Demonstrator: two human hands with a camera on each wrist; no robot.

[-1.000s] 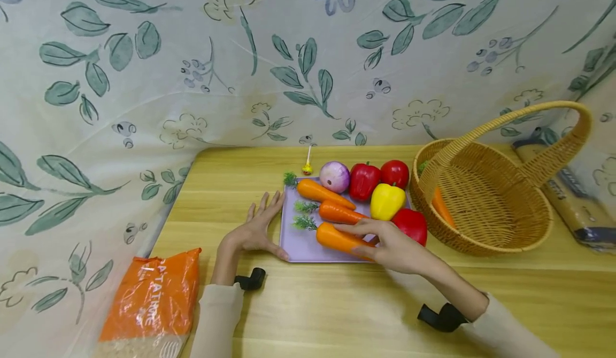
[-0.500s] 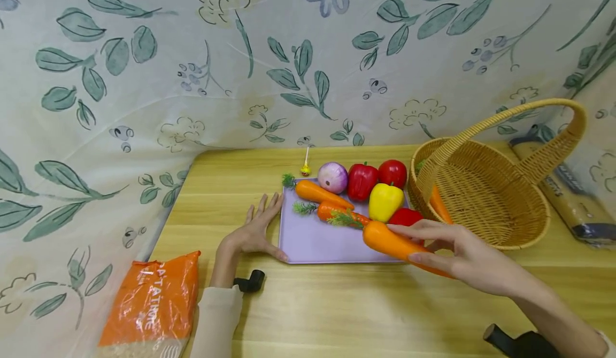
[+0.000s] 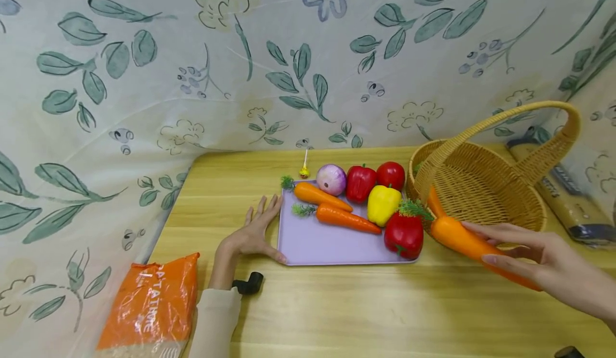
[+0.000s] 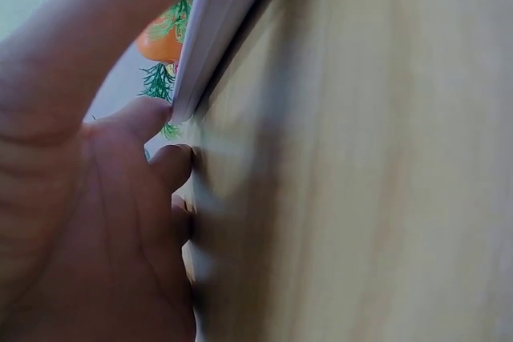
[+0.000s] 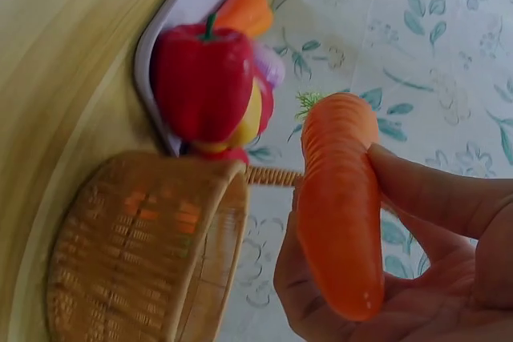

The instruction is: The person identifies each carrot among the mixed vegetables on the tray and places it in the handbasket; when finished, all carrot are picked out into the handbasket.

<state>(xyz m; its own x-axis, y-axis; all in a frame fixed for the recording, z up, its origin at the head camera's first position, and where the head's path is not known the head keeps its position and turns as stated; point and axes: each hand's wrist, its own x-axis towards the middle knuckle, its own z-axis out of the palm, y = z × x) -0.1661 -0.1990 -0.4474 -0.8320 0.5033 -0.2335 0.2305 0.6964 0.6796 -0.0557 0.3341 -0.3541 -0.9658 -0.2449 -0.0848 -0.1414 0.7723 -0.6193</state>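
Observation:
My right hand grips an orange carrot with a green leafy top, in front of the wicker basket. In the right wrist view, thumb and fingers pinch the carrot from both sides. My left hand touches the left edge of the lilac tray, fingers spread. Two carrots lie on the tray. Beside them are a purple onion, a red bell pepper, a yellow bell pepper, another red bell pepper and a round red vegetable.
Inside the basket another carrot leans at its left side. A lollipop lies behind the tray. At the front left is an orange bag; a brown package lies right of the basket. Patterned cloth hangs behind the table.
My right hand has picked the nearest carrot up off the tray and carried it right, to the front of the basket. The left hand has stayed at the tray's edge.

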